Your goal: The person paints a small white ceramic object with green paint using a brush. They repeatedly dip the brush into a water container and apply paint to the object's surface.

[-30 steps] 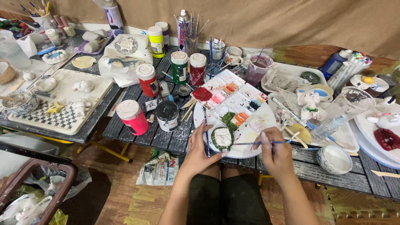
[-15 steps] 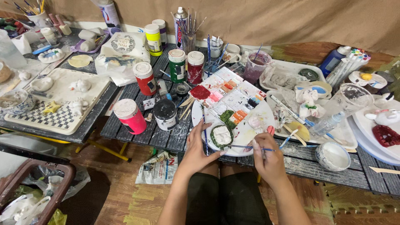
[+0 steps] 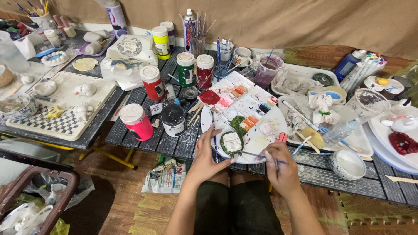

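Head view: my left hand [image 3: 208, 156] lies flat and open, steadying the small green-rimmed piece [image 3: 231, 143] on the white plate [image 3: 261, 140]. My right hand [image 3: 281, 167] pinches a thin brush [image 3: 257, 155], tip at the piece. Risk: plate overhangs the surface [image 3: 143, 135] edge and could tip.

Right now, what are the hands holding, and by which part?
The right hand pinches a thin paintbrush near the middle of its handle. The left hand steadies a small green-painted plaster piece by its near edge with its fingertips.
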